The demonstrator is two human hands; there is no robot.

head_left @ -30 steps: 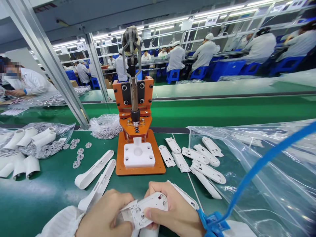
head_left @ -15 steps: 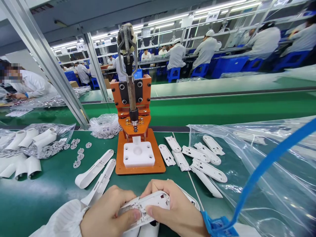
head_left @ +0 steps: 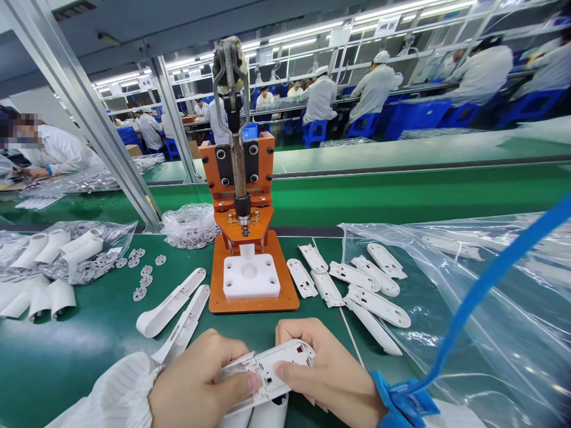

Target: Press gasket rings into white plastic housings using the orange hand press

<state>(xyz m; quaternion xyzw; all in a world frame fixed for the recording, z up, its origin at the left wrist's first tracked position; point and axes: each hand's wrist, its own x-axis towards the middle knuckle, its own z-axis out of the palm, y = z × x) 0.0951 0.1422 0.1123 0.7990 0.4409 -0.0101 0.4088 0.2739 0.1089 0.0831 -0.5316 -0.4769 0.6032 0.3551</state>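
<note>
Low in the front, both of my hands grip a long white plastic housing with a rounded end and molded ribs and slots. My left hand is closed around its left part, thumb pressed on the inner face. At the rounded end, my right hand pinches the piece, its thumb on top and the other fingers mostly hidden behind. Underneath lie more white shells, partly covered by the held piece. Two long white handle-shaped shells rest beyond my left hand.
An orange toggle press with a white fixture block stands ahead. Flat white covers lie right, beside clear plastic bags. Small round discs and white curved tubes are left. A blue wrist cord crosses the right side.
My hands and the held housing have shifted slightly to the right. The white edge that showed beyond my right hand is no longer visible there; a small white edge now shows below that hand.
</note>
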